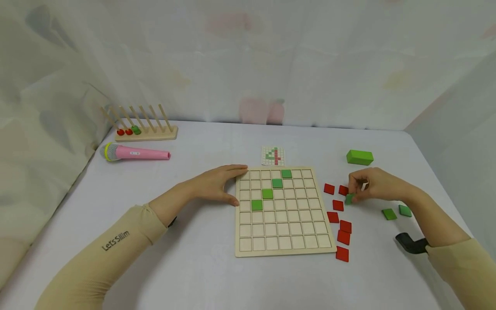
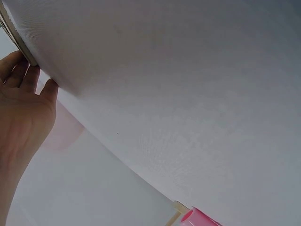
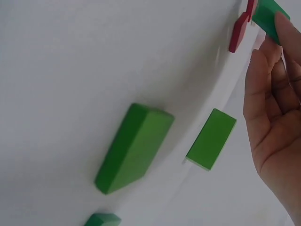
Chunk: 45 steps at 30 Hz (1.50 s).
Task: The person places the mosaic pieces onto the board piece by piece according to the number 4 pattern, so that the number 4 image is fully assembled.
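Observation:
A wooden grid board lies flat in the head view, with a diagonal of several green tiles set in its upper cells. My left hand rests at the board's upper left edge, fingertips touching the rim; the left wrist view shows those fingers at the board's side. To the right of the board, my right hand pinches a green square tile between thumb and fingers, just over the table. The right wrist view shows this pinched tile at the upper right.
Several red tiles lie along the board's right side. Two loose green tiles are near my right wrist. Behind stand a green block and a small pattern card. A pink microphone and pegged wooden stand sit far left.

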Each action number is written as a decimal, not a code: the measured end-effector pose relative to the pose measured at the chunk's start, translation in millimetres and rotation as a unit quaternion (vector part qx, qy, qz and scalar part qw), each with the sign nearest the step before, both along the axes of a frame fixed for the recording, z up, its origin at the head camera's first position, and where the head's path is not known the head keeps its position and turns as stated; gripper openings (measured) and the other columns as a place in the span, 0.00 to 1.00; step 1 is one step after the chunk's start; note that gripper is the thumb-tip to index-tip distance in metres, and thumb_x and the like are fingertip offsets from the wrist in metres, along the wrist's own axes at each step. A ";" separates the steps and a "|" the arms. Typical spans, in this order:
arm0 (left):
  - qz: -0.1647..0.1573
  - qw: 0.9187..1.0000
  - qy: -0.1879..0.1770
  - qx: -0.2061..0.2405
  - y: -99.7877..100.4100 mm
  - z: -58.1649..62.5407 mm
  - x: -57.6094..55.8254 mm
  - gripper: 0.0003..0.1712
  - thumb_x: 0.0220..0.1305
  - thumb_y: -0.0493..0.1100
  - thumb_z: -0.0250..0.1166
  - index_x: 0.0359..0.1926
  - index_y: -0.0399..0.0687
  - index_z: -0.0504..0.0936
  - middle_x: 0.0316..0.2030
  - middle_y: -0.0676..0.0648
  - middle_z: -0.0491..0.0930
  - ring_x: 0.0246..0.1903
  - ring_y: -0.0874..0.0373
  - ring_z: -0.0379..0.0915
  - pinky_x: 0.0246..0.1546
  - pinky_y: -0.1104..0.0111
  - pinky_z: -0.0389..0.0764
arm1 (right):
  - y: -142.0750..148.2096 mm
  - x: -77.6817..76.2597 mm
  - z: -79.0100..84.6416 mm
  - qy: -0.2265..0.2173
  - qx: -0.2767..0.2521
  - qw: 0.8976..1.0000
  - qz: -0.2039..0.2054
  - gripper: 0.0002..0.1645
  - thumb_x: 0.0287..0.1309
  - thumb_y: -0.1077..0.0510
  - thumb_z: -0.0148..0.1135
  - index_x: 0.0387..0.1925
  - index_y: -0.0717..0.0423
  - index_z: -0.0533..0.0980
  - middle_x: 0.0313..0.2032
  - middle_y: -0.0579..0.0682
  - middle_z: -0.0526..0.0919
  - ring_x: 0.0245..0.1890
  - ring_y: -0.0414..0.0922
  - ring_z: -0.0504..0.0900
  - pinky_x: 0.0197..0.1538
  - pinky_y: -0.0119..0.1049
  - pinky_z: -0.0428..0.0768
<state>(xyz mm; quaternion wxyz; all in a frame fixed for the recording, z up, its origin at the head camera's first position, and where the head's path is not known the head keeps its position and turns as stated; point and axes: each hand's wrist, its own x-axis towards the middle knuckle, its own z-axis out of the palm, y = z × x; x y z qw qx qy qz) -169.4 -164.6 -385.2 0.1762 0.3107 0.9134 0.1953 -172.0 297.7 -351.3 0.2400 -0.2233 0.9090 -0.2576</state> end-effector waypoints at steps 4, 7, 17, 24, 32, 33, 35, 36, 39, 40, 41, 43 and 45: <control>-0.001 1.000 -0.001 -0.002 0.5 0.5 0.0 0.61 0.49 0.67 0.73 0.77 0.50 0.55 0.78 0.50 0.53 0.78 0.49 0.48 0.77 0.51 0.57 | -4.6 0.7 4.0 0.010 -0.022 1.000 0.008 0.09 0.52 0.60 0.72 0.30 0.45 0.78 0.32 0.41 0.83 0.33 0.37 0.79 0.40 0.30 0.82; -0.002 1.000 -0.003 -0.002 0.9 1.1 0.2 0.61 0.49 0.68 0.73 0.77 0.50 0.55 0.78 0.50 0.53 0.78 0.49 0.48 0.77 0.51 0.57 | -9.9 1.6 4.6 0.020 -0.037 0.999 0.021 0.10 0.54 0.59 0.72 0.33 0.42 0.79 0.33 0.41 0.83 0.35 0.37 0.79 0.41 0.29 0.83; -0.003 1.000 0.005 0.000 0.2 -0.9 -0.3 0.62 0.48 0.68 0.73 0.77 0.50 0.55 0.78 0.49 0.54 0.78 0.49 0.49 0.77 0.52 0.58 | -38.2 7.2 8.0 0.040 -0.056 0.997 0.033 0.10 0.55 0.59 0.71 0.35 0.39 0.81 0.30 0.41 0.81 0.34 0.36 0.77 0.40 0.29 0.82; -0.004 1.000 0.003 0.006 -0.1 -2.9 -0.9 0.62 0.48 0.67 0.73 0.77 0.49 0.55 0.78 0.49 0.54 0.78 0.49 0.49 0.77 0.52 0.57 | -58.2 11.2 7.3 0.055 -0.069 0.996 0.035 0.10 0.55 0.60 0.71 0.36 0.41 0.81 0.28 0.39 0.80 0.33 0.37 0.77 0.39 0.29 0.82; -0.004 1.000 0.004 0.001 0.1 -1.8 -0.5 0.62 0.49 0.67 0.73 0.77 0.50 0.55 0.78 0.50 0.53 0.78 0.49 0.49 0.77 0.52 0.58 | -78.7 13.7 8.4 0.062 -0.081 0.994 0.048 0.11 0.55 0.61 0.71 0.37 0.41 0.81 0.26 0.39 0.77 0.32 0.39 0.76 0.36 0.28 0.77; -0.004 1.000 0.004 0.001 0.3 -1.7 -0.4 0.62 0.49 0.67 0.73 0.77 0.50 0.55 0.78 0.50 0.53 0.78 0.49 0.49 0.77 0.51 0.58 | -80.9 13.7 8.2 0.062 -0.083 0.993 0.049 0.11 0.55 0.61 0.71 0.37 0.41 0.81 0.27 0.39 0.77 0.33 0.39 0.76 0.36 0.28 0.78; -0.001 1.000 0.001 0.000 0.5 -1.5 -0.3 0.61 0.49 0.67 0.73 0.77 0.50 0.55 0.78 0.50 0.53 0.78 0.49 0.49 0.77 0.51 0.57 | -85.1 13.4 7.8 0.064 -0.085 0.993 0.053 0.11 0.55 0.61 0.71 0.37 0.41 0.82 0.28 0.39 0.79 0.33 0.38 0.76 0.39 0.28 0.79; 0.000 1.000 0.000 -0.001 0.4 -1.3 -0.2 0.61 0.49 0.67 0.73 0.77 0.51 0.55 0.78 0.50 0.53 0.78 0.49 0.49 0.77 0.52 0.57 | -86.9 13.2 7.6 0.063 -0.087 0.993 0.055 0.10 0.55 0.60 0.71 0.37 0.42 0.82 0.28 0.39 0.79 0.34 0.38 0.77 0.40 0.29 0.80; 0.002 1.000 -0.002 -0.002 0.5 -0.4 0.1 0.61 0.49 0.66 0.74 0.77 0.51 0.54 0.78 0.51 0.53 0.78 0.49 0.49 0.77 0.52 0.57 | -91.1 12.9 6.9 0.061 -0.094 0.992 0.061 0.09 0.56 0.60 0.70 0.38 0.45 0.82 0.32 0.40 0.83 0.35 0.38 0.78 0.42 0.30 0.82; 0.001 1.000 0.000 -0.002 0.4 -0.1 0.2 0.61 0.49 0.66 0.74 0.77 0.51 0.54 0.78 0.50 0.53 0.78 0.49 0.49 0.77 0.52 0.57 | -92.2 12.9 6.5 0.059 -0.096 0.992 0.062 0.09 0.57 0.60 0.70 0.39 0.45 0.82 0.33 0.41 0.83 0.35 0.38 0.78 0.42 0.31 0.83; 0.001 1.000 0.000 -0.003 0.5 0.1 0.3 0.61 0.49 0.66 0.74 0.77 0.51 0.54 0.78 0.50 0.53 0.78 0.49 0.49 0.77 0.52 0.57 | -93.3 12.9 6.0 0.057 -0.097 0.992 0.063 0.09 0.57 0.60 0.69 0.39 0.46 0.82 0.33 0.41 0.84 0.36 0.38 0.79 0.42 0.31 0.83; 0.002 1.000 0.000 -0.002 0.7 0.8 0.6 0.61 0.49 0.67 0.73 0.77 0.51 0.54 0.78 0.50 0.53 0.78 0.49 0.49 0.77 0.52 0.57 | -95.5 13.4 5.3 0.053 -0.102 0.991 0.064 0.08 0.57 0.61 0.69 0.39 0.47 0.82 0.34 0.42 0.84 0.36 0.38 0.79 0.43 0.31 0.84; 0.003 1.000 0.000 0.000 0.8 1.0 0.6 0.61 0.48 0.67 0.74 0.77 0.51 0.55 0.78 0.50 0.53 0.78 0.49 0.49 0.77 0.51 0.57 | -98.0 14.3 4.6 0.051 -0.105 0.991 0.065 0.09 0.58 0.61 0.69 0.40 0.47 0.83 0.34 0.42 0.84 0.36 0.38 0.79 0.43 0.31 0.84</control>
